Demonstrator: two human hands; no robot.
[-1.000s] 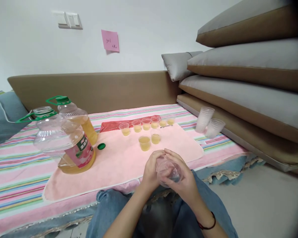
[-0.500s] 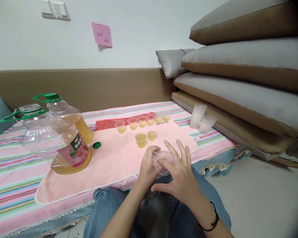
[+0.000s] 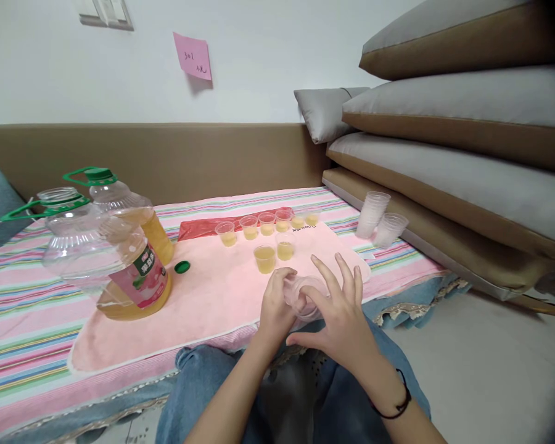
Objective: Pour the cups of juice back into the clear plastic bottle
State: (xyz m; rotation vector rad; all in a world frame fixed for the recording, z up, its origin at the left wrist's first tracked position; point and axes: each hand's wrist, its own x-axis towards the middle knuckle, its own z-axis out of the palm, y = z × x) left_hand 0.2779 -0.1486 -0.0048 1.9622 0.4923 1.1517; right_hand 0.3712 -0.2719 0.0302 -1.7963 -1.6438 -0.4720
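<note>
Here, left hand point(image 3: 275, 305) grasping clear cup point(image 3: 309, 312), right hand point(image 3: 343, 333) splayed, open mat edge point(image 3: 166, 345) leftward

On the pink note point(image 3: 193, 56) stuck to the wall point(image 3: 259, 55) beyond the far edge of the pink mat point(image 3: 203, 296), we read a handwritten "301"; the marks beneath it escape us. Near the mat's far right corner we see upside-down lettering, apparently "newstar". On the front bottle point(image 3: 97, 256), at the mat's left edge, the label point(image 3: 141, 280) carries white Chinese characters, too small for us to read surely.
</note>
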